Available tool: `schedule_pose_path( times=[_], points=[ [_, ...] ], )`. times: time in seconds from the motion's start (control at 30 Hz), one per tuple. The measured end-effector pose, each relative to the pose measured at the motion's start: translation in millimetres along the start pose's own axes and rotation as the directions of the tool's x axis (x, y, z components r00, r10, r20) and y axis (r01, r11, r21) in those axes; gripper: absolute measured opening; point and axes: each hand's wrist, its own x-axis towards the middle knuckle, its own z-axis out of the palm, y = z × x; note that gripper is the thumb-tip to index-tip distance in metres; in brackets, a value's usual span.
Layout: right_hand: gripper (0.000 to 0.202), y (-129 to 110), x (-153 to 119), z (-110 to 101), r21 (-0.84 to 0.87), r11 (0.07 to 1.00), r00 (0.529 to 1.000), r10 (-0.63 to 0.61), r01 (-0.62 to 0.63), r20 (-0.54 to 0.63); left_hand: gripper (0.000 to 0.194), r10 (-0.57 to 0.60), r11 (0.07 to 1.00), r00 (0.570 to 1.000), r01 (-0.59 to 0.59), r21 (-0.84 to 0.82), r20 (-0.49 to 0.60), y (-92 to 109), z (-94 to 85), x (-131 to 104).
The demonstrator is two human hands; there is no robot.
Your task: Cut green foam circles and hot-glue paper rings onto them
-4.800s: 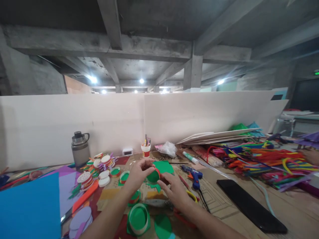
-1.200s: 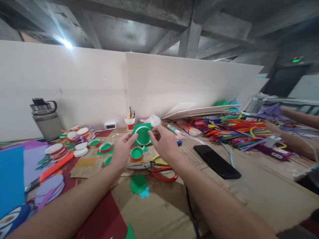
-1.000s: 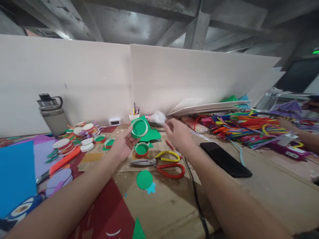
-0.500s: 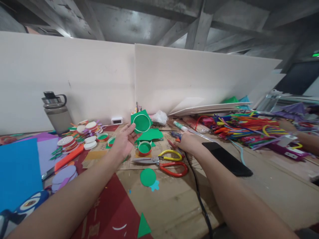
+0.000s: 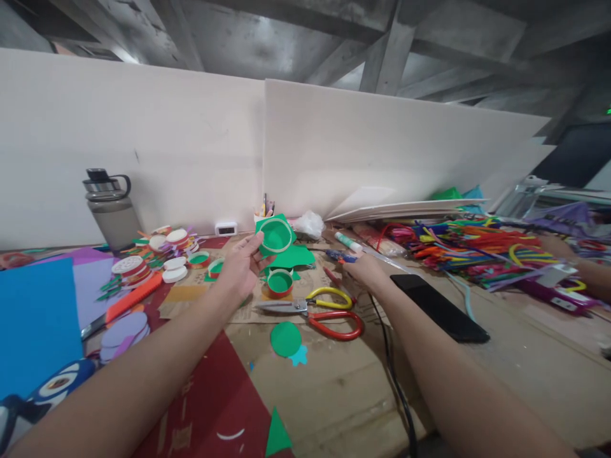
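Observation:
My left hand (image 5: 243,264) pinches a green sheet with a pale ring (image 5: 277,235) on it, raised above the table with the ring facing me. To the right, my right hand (image 5: 365,270) is closed around a blue glue gun (image 5: 340,256), whose black cord (image 5: 392,375) runs down toward the table's front edge. The gun's body is partly hidden by my fingers. Below the left hand's piece stands a small red-rimmed ring with a green base (image 5: 280,284). Scissors with yellow and red handles (image 5: 305,308) lie between my forearms, and a green paper disc (image 5: 286,339) is nearer me.
Left are an orange utility knife (image 5: 133,298), stacked discs (image 5: 128,270), blue sheet (image 5: 38,324) and bottle (image 5: 112,216). Right are a black phone (image 5: 436,308), glue stick (image 5: 348,242) and pipe cleaners (image 5: 468,245). Another person's arm (image 5: 589,270) reaches in. White boards (image 5: 391,152) stand behind.
The ring on the green sheet tilts a little more away, showing its wall. My right hand has shifted slightly with the glue gun. The whole view has moved slightly.

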Motion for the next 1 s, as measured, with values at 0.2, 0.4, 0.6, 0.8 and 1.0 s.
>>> schedule_pose_path(
  times=[0.2,0.4,0.6,0.8,1.0],
  points=[
    [0.043,4,6,3,0.393,0.901,0.978,0.208,-0.183,-0.021,0.007,0.014,1.0,1.0,-0.014,0.001,-0.025,2,2.0,1],
    [0.011,4,21,3,0.623,0.77,0.947,0.287,-0.139,-0.145,0.012,0.044,0.999,0.997,-0.044,0.011,-0.06,-1,5.0,-3],
    [0.02,-6,13,5,0.762,0.627,0.95,0.308,-0.163,-0.051,0.008,0.078,0.996,0.997,-0.076,0.054,-0.027,27,-3.6,11],
    [0.026,-18,1,12,0.803,0.574,0.966,0.26,-0.161,0.008,0.01,0.195,0.98,0.971,-0.189,0.055,-0.136,59,-13.5,23],
    [0.027,-27,-6,16,0.822,0.542,0.968,0.247,-0.172,0.04,0.011,0.123,0.992,0.978,-0.117,0.046,-0.17,48,-14.2,23]
  ],
)
